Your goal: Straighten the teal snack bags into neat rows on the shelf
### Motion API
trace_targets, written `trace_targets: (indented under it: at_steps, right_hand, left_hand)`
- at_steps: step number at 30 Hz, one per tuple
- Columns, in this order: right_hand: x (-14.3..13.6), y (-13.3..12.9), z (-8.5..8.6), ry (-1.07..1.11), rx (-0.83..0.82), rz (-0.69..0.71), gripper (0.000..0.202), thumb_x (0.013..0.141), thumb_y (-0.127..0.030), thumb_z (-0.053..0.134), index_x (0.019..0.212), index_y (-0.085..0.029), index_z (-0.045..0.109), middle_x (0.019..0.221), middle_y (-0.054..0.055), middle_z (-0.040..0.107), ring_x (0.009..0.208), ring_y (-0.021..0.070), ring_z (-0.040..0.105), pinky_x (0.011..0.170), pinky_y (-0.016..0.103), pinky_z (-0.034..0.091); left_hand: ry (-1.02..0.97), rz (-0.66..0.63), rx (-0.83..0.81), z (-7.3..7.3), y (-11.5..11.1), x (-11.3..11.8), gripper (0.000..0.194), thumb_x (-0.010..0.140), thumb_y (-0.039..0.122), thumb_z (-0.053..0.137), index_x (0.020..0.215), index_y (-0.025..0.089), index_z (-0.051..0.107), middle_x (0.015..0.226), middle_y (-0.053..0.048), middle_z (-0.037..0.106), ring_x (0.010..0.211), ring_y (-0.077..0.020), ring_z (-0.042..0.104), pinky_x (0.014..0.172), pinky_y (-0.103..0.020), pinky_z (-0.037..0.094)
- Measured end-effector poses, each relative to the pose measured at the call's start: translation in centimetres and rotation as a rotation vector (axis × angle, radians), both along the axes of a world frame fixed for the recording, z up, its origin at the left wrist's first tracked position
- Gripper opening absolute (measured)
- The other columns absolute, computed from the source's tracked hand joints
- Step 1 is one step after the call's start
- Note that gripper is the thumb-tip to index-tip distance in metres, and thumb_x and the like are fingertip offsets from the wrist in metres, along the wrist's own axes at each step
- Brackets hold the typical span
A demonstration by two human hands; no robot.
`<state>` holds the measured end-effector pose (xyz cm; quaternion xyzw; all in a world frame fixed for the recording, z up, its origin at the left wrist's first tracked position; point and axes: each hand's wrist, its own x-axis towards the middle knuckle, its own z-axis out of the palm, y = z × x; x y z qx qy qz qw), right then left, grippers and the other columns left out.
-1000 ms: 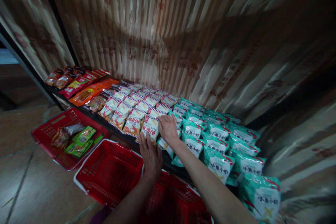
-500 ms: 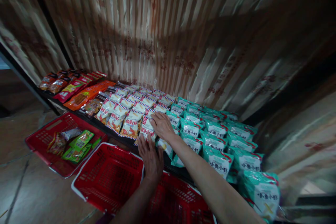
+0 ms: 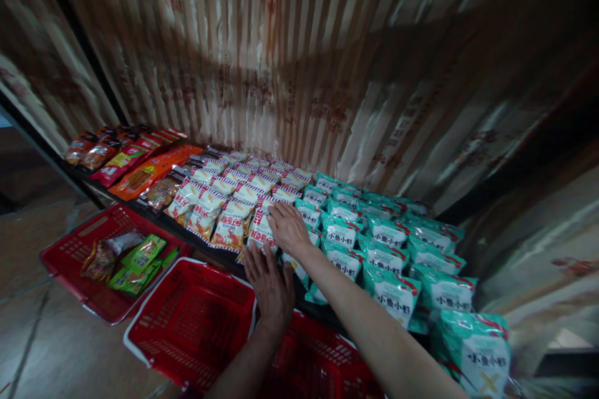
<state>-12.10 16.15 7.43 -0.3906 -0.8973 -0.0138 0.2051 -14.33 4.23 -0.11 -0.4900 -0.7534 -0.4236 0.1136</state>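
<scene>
White snack packet (image 3: 260, 232) pressed under both flat, fingers-spread hands: left (image 3: 270, 283), right (image 3: 289, 229).

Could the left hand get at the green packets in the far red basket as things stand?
Probably yes: the left hand lies flat at the shelf edge holding nothing, and the green packets lie uncovered in the open-topped far red basket, though it is a sideways stretch.

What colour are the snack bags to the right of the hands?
Teal green with white labels and red trim; the teal bags show clearly in the head view.
</scene>
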Motion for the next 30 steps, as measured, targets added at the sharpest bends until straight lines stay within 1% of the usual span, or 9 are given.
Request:
trace_targets:
  at_steps: [4,9,16,19,22,24,28,30]
  right_hand:
    - [0.1,0.0,-0.4,0.017,0.01,-0.009,0.042,0.097,-0.03,0.031,0.126,-0.016,0.057,0.135,0.011,0.055,0.129,0.0227,0.046,0.109,0.041,0.032]
    - [0.1,-0.1,-0.4,0.024,0.015,-0.015,0.042,0.097,-0.031,0.033,0.126,-0.015,0.057,0.135,0.012,0.055,0.129,0.0233,0.045,0.108,0.04,0.034]
    - [0.0,-0.1,-0.2,0.015,0.008,-0.017,0.042,0.097,-0.03,0.034,0.126,-0.012,0.057,0.136,0.013,0.054,0.13,0.0247,0.044,0.107,0.04,0.036]
    - [0.1,-0.3,0.1,0.011,0.02,-0.017,0.041,0.096,-0.03,0.036,0.127,-0.013,0.057,0.138,0.013,0.052,0.132,0.0254,0.042,0.108,0.041,0.035]
    - [0.3,-0.8,0.2,0.017,0.089,-0.004,0.041,0.096,-0.031,0.038,0.129,-0.016,0.055,0.144,0.012,0.046,0.138,0.0263,0.033,0.111,0.043,0.03]
    - [0.4,-1.1,0.0,0.007,0.119,0.018,0.041,0.096,-0.032,0.038,0.13,-0.017,0.054,0.145,0.011,0.044,0.139,0.027,0.031,0.111,0.044,0.028]
    - [0.5,-1.1,-0.7,-0.025,0.092,0.009,0.043,0.096,-0.031,0.038,0.134,-0.015,0.051,0.141,0.01,0.049,0.135,0.0269,0.037,0.11,0.043,0.031]
    - [0.5,-1.1,-0.9,-0.026,0.088,-0.006,0.043,0.096,-0.031,0.038,0.134,-0.015,0.051,0.14,0.01,0.05,0.134,0.0265,0.039,0.11,0.043,0.031]
  left_hand:
    - [0.005,-0.015,0.003,0.0,0.0,-0.2,0.074,0.091,0.028,0.052,0.15,0.017,0.009,0.156,-0.02,0.008,0.144,-0.037,0.001,0.11,-0.063,0.022]
    - [0.005,-0.056,0.013,0.2,0.0,-0.3,0.078,0.091,0.028,0.052,0.15,0.017,0.003,0.156,-0.02,0.0,0.143,-0.0377,-0.001,0.11,-0.062,0.025]
    - [0.014,-0.067,-0.004,0.2,0.1,-0.1,0.084,0.088,0.034,0.056,0.15,0.017,0.003,0.157,-0.02,-0.001,0.143,-0.0394,-0.002,0.108,-0.064,0.025]
    - [0.011,-0.06,-0.008,0.0,0.2,-0.1,0.082,0.088,0.035,0.056,0.15,0.016,0.007,0.157,-0.02,0.001,0.143,-0.0385,-0.001,0.109,-0.063,0.024]
    - [0.011,-0.057,-0.018,-0.2,0.3,-0.1,0.078,0.088,0.036,0.055,0.15,0.014,0.013,0.156,-0.021,0.002,0.143,-0.0383,-0.001,0.11,-0.062,0.024]
    - [0.006,-0.051,-0.028,-0.3,0.3,-0.1,0.075,0.088,0.037,0.055,0.148,0.012,0.018,0.156,-0.021,0.004,0.143,-0.0384,-0.001,0.11,-0.062,0.024]
    - [-0.007,-0.037,-0.055,-0.2,0.3,0.0,0.067,0.088,0.038,0.053,0.145,0.01,0.03,0.156,-0.02,0.008,0.144,-0.0381,0.0,0.11,-0.061,0.024]
    - [-0.011,-0.031,-0.067,-0.1,0.4,0.0,0.064,0.088,0.037,0.053,0.143,0.01,0.033,0.156,-0.021,0.011,0.144,-0.0378,0.0,0.11,-0.06,0.024]
